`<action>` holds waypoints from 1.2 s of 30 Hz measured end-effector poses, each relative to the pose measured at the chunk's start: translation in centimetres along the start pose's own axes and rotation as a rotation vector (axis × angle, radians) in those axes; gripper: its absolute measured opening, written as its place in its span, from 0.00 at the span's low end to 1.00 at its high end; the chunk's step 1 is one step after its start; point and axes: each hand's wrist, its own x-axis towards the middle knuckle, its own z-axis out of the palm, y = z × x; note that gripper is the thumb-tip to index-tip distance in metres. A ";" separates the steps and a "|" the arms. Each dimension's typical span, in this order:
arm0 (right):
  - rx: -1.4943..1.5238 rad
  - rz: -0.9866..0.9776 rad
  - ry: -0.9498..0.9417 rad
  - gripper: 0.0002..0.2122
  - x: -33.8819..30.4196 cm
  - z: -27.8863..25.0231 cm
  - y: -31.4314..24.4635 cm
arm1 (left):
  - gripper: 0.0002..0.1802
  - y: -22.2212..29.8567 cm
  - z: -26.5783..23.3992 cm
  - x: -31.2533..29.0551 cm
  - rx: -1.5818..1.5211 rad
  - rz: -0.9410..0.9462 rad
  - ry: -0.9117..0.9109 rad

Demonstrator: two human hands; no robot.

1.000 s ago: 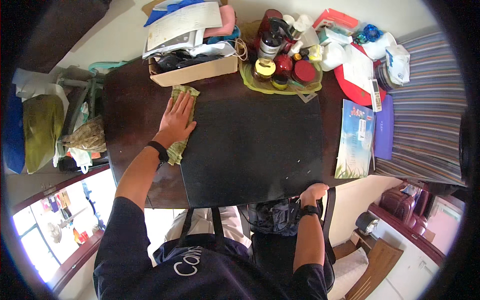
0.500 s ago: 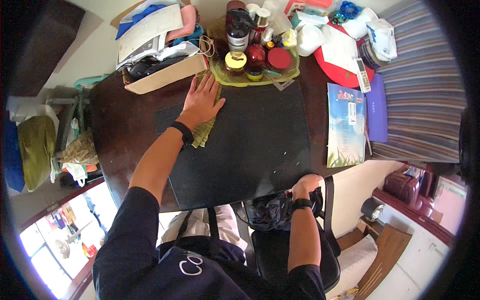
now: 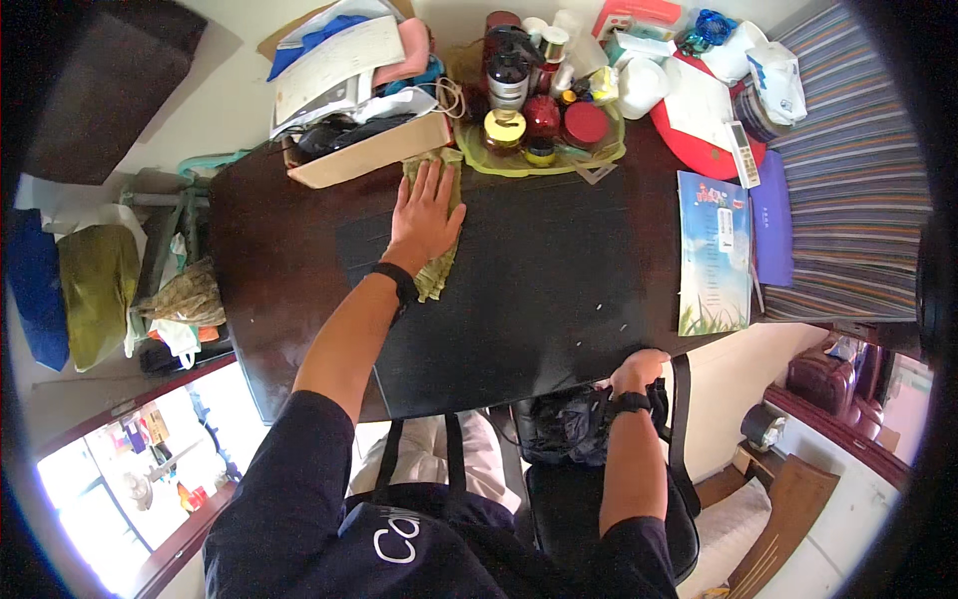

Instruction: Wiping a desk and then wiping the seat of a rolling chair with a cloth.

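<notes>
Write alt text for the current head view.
A person's left hand lies flat on a green cloth over a dark desk and its black mat; the right hand is at the desk's near edge. Along the back sit a cardboard box topped with papers and a yellow-green tray of jars and bottles, with a booklet at right.

Black wristbands [image 3: 631,402] accompany a navy short-sleeved shirt [image 3: 469,549].

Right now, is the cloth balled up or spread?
The cloth is spread: a long strip under the left hand. Whether it's folded, I cannot tell.
</notes>
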 end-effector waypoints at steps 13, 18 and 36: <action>0.173 -0.121 0.045 0.32 3.3 0.7 1.6 | 0.35 -13.6 -3.2 -10.5 0.189 -0.638 -0.220; 0.113 -0.112 -0.040 0.33 0.9 -0.3 0.8 | 0.34 -14.8 -2.3 -10.6 0.171 -0.592 -0.163; 0.075 -0.086 0.001 0.32 -2.8 -0.6 -0.5 | 0.31 -17.9 -2.3 -6.7 0.228 -0.510 -0.169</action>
